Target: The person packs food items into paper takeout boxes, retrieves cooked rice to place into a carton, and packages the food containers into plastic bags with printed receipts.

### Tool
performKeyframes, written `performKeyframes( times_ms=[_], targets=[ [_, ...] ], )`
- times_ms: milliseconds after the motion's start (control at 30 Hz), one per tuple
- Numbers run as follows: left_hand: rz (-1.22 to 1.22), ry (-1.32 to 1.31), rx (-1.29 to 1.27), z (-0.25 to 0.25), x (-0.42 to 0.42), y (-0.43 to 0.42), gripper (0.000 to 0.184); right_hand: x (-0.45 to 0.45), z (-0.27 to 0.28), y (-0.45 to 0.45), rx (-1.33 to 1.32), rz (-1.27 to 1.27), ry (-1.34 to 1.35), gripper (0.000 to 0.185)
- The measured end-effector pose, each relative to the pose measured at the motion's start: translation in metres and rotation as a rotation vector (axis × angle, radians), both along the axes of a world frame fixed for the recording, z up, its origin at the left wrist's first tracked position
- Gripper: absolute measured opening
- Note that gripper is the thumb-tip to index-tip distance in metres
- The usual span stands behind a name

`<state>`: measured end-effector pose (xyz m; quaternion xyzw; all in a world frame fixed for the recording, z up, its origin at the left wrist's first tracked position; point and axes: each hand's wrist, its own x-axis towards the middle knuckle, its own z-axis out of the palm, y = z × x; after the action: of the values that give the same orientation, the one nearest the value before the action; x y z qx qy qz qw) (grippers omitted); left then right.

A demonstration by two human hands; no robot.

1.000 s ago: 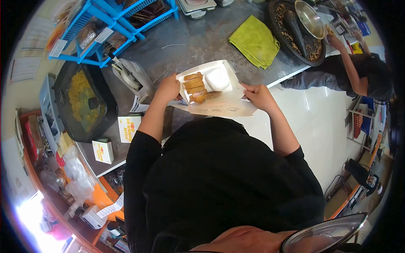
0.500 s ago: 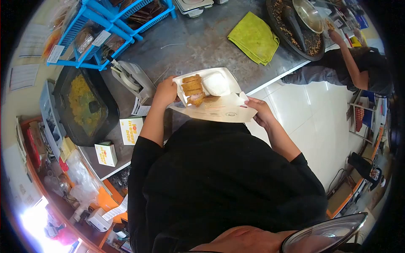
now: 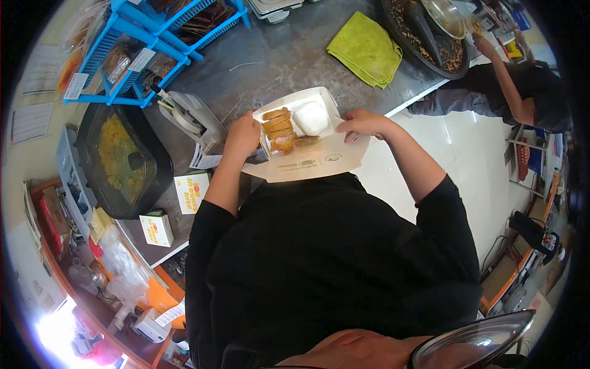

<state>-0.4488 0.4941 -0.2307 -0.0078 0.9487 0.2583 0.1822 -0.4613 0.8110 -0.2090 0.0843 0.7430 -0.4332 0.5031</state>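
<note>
An open paper takeaway box (image 3: 329, 98) is held in front of my body, its printed lid (image 3: 319, 163) folded down toward me. Inside lie sliced, golden breaded pieces (image 3: 278, 128) on the left and a white mound that looks like rice (image 3: 311, 118) on the right. My left hand (image 3: 243, 136) grips the left side of the box, its thumb near the upper corner. On the right side, my right hand (image 3: 365, 125) pinches the edge where wall and lid meet. Some fingertips are hidden behind the cardboard.
Left of the box stand a grey tape dispenser (image 3: 195, 118), two closed boxes (image 3: 194, 193) (image 3: 156, 229) and a black pan (image 3: 161, 154) of yellow food. Behind are a blue rack (image 3: 190, 52), a green cloth (image 3: 367, 50) and a dark wok (image 3: 452, 71). Another person (image 3: 522, 92) works at right.
My right hand has shifted up and left along the box's right side, its elbow further out. The lid has dropped flatter toward me, showing more print.
</note>
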Motion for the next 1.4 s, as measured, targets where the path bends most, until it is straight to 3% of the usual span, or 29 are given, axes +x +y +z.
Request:
performKeyframes(
  times_ms=[133, 233, 433, 533, 633, 733, 833, 933, 1033, 1133, 1233, 1333, 1400],
  targets=[
    [0.002, 0.044, 0.055, 0.003, 0.007, 0.004, 0.035, -0.008, -0.010, -0.012, 0.117, 0.110, 0.000, 0.048],
    [0.030, 0.022, 0.071, -0.002, 0.011, -0.002, 0.036, -0.003, 0.005, -0.012, 0.240, 0.196, 0.293, 0.048],
    [0.231, -0.058, 0.311, 0.004, 0.020, -0.008, 0.037, 0.019, 0.021, -0.003, -0.072, -0.161, 0.330, 0.036],
    [0.213, -0.044, 0.321, -0.010, 0.019, -0.015, 0.036, 0.031, 0.017, -0.006, -0.313, -0.295, 0.375, 0.036],
    [0.146, 0.003, 0.292, -0.012, 0.021, -0.017, 0.036, 0.029, 0.014, -0.005, -0.180, -0.357, 0.230, 0.041],
    [-0.020, 0.094, 0.153, -0.012, 0.015, -0.018, 0.035, 0.026, 0.001, 0.001, -0.300, -0.461, 0.126, 0.048],
    [0.114, -0.305, 0.333, 0.014, 0.007, -0.013, 0.039, 0.019, -0.006, 0.006, -0.287, -0.376, 0.153, 0.045],
    [0.276, -0.477, 0.678, 0.004, 0.009, -0.016, 0.052, 0.012, -0.003, 0.008, -0.240, -0.133, 0.174, 0.038],
    [0.245, -0.512, 0.743, -0.004, 0.011, -0.023, 0.065, 0.008, -0.003, 0.008, -0.288, -0.060, 0.237, 0.032],
    [0.237, -0.495, 0.696, 0.002, 0.011, -0.023, 0.072, -0.006, -0.010, 0.004, -0.095, -0.044, 0.143, 0.033],
    [0.187, -0.422, 0.410, 0.024, 0.010, -0.022, 0.073, -0.018, -0.007, -0.007, 0.046, -0.082, 0.132, 0.038],
    [0.111, -0.170, 0.355, 0.043, 0.025, -0.029, 0.077, -0.023, 0.021, 0.016, -0.126, -0.028, 0.264, 0.039],
    [-0.160, -0.021, 0.610, 0.073, 0.041, -0.042, 0.073, -0.017, 0.059, 0.036, -0.426, 0.236, 0.511, 0.043]
  ],
)
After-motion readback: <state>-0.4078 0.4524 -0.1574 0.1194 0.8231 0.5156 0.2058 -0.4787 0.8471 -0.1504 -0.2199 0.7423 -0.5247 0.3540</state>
